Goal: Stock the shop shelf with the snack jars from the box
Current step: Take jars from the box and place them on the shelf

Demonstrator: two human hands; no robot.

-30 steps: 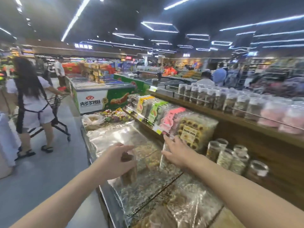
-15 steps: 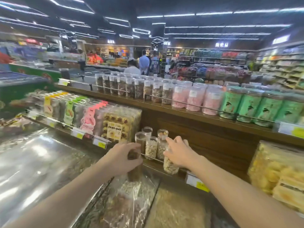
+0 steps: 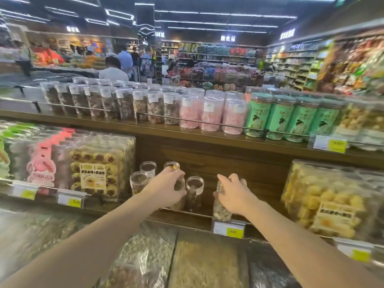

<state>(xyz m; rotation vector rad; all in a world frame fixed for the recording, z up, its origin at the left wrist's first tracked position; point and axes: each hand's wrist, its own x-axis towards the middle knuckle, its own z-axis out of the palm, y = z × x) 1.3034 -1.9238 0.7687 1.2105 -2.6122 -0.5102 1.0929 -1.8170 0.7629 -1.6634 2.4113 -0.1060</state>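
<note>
On the lower shelf (image 3: 259, 204), a cluster of small jars (image 3: 194, 192) stands between cookie boxes (image 3: 99, 167) on the left and a pastry box (image 3: 328, 200) on the right; rows of jars (image 3: 209, 113) line the upper shelf (image 3: 187, 134) above.

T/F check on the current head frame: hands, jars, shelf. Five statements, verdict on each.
1. The right hand grips a snack jar at the lower shelf. True.
2. The left hand is empty. False: its fingers curl round a jar among those already standing there.
3. The pink jars stand on the upper shelf. True.
4. The green jars stand left of the pink ones. False: they stand to the right.
5. The lower shelf holds no jars yet. False: several stand there, such as a clear-lidded jar.
</note>
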